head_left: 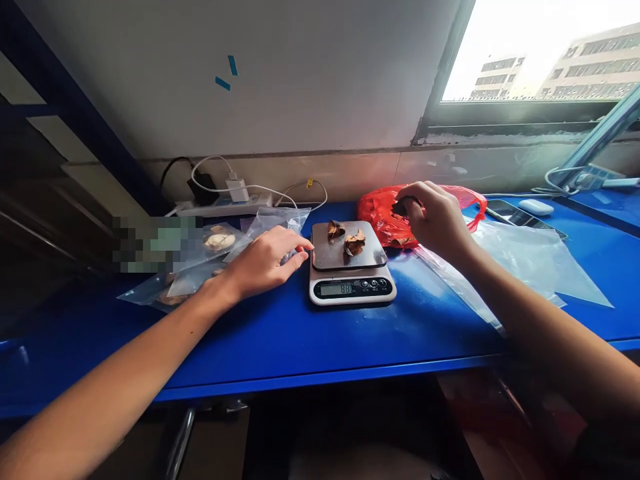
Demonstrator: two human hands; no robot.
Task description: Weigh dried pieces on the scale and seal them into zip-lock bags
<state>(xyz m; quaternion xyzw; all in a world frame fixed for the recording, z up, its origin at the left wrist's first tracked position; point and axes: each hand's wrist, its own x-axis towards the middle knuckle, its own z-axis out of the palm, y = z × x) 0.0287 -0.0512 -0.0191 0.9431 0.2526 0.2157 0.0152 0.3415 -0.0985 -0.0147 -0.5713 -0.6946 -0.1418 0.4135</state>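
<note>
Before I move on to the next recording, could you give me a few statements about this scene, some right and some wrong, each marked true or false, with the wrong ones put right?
1. Two brown pieces lie on the scale. True.
2. The right hand holds a dark piece near the red bag. True.
3. Both hands are holding something. False: the left hand shows nothing in its grasp; its fingertips are at the scale's left edge.
4. The scale is switched off. False: digits show on its display.
5. Clear plastic sheets or bags lie on the table to the right of the scale. True.
</note>
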